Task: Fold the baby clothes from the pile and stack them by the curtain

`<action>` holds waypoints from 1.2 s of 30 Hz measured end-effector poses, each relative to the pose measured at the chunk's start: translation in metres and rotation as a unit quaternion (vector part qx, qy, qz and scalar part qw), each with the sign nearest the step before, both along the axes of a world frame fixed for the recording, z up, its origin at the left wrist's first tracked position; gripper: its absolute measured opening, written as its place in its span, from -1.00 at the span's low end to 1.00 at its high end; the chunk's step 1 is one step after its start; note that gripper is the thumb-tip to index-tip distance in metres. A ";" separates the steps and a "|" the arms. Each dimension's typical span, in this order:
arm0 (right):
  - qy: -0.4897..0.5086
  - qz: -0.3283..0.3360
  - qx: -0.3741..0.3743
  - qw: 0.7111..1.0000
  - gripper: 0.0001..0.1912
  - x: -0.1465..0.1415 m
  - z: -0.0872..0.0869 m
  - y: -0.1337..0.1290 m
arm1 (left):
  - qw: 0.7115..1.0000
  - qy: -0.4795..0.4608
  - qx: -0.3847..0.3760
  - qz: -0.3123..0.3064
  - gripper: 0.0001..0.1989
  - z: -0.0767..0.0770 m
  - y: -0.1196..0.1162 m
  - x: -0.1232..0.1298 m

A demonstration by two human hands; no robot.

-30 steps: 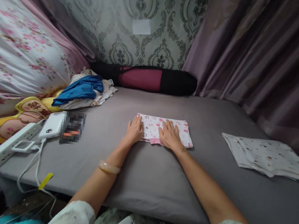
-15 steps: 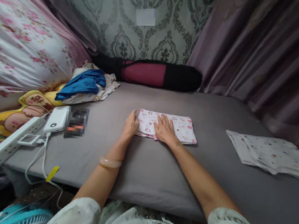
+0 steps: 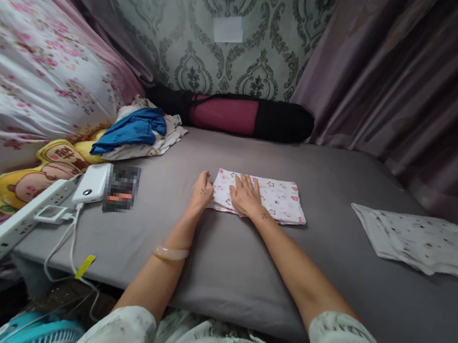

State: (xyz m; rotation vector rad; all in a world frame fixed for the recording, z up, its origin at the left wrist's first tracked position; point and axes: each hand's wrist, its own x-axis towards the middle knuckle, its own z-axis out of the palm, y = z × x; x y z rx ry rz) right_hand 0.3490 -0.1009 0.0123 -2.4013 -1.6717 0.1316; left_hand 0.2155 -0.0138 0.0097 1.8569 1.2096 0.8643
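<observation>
A folded white cloth with a pink and red print [image 3: 280, 197] lies flat on the grey bed sheet [image 3: 234, 267]. My right hand [image 3: 246, 195] rests palm down on its left half, fingers spread and holding nothing. At the cloth's left edge is my left hand [image 3: 202, 190], turned on its side with the fingers curled by the edge. Whether those fingers pinch the fabric is hidden. A bangle [image 3: 171, 253] circles my left forearm.
Another folded white cloth [image 3: 421, 239] lies at the right. To the left are blue clothing [image 3: 133, 132], a white power bank [image 3: 92, 182], a power strip [image 3: 8, 236] and cables. A black and red rolled bag [image 3: 223, 114] lies along the wall.
My right hand has slid a little left across the printed cloth, toward my left hand. My left hand stays at the cloth's left edge. The whole view has shifted slightly.
</observation>
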 end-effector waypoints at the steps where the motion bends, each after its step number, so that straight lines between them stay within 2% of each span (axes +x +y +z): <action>1: 0.001 0.001 -0.002 1.000 -0.38 -0.001 -0.002 0.002 | 1.000 -0.003 -0.002 0.002 -0.57 0.000 0.000 0.000; 5: -0.001 0.000 -0.001 1.000 -0.38 0.000 -0.007 0.002 | 1.000 -0.015 -0.008 0.010 -0.58 0.001 -0.002 0.000; 8: 0.011 0.000 -0.013 1.000 -0.38 -0.001 -0.003 0.005 | 1.000 -0.019 -0.011 0.009 -0.58 0.002 -0.002 0.000; 13: 0.013 0.012 0.010 1.000 -0.37 -0.015 0.003 0.022 | 1.000 -0.023 -0.009 0.009 -0.58 0.002 -0.002 0.000; 20: 0.024 0.027 0.012 0.999 -0.38 -0.025 -0.003 0.034 | 1.000 -0.021 -0.019 0.011 -0.59 0.001 -0.001 0.000; 27: 0.001 0.047 0.031 0.998 -0.39 -0.033 0.006 0.045 | 0.999 -0.021 -0.027 0.008 -0.57 0.005 -0.002 0.000; 33: -0.019 0.072 0.017 0.997 -0.41 -0.044 0.000 0.051 | 1.000 -0.022 -0.011 0.014 -0.57 -0.001 0.001 0.000; 36: 0.013 0.075 0.011 0.997 -0.41 -0.040 0.002 0.051 | 1.000 -0.010 -0.005 0.008 -0.58 -0.003 0.000 0.001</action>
